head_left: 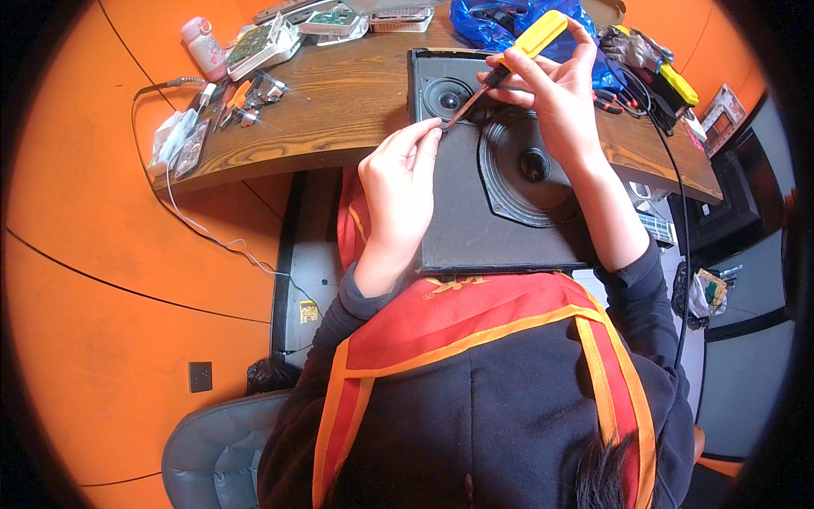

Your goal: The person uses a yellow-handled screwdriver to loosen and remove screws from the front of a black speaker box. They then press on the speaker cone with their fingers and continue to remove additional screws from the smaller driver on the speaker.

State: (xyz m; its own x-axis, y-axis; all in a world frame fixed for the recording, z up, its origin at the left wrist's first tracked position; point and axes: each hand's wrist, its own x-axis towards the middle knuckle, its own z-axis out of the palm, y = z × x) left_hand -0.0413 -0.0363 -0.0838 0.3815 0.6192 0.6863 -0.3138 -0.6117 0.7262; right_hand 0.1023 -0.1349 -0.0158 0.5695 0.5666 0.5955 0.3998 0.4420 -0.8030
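Left fingers (426,153): I see thumb and forefinger of the left hand (392,182) pinched narrow on a small dark piece (443,127), too small for me to identify.
Right fingers (526,72): in the right hand (564,106) they are closed around a yellow-and-black screwdriver (540,36), its handle up, its shaft slanting down and leftward to the left fingertips.
Apron: my view down the body shows a red apron (475,318) with orange edging over dark clothing, with a grey chair (225,437) at lower left.
Speaker: the black speaker cabinet (458,204) lies between the forearms, cone side up, its near edge at the apron and its far end over the table. The screwdriver tip is just above its face, near the small cone (444,99); the large cone (517,199) is nearer me and to the right.
Table: on the brown wooden table (339,110) I find orange-handled pliers (237,95) at left.
Far edge: a pink bottle (203,47), white trays (263,44) with green boards, a blue plastic bag (483,21) and, rightward, grey gloves (632,47).
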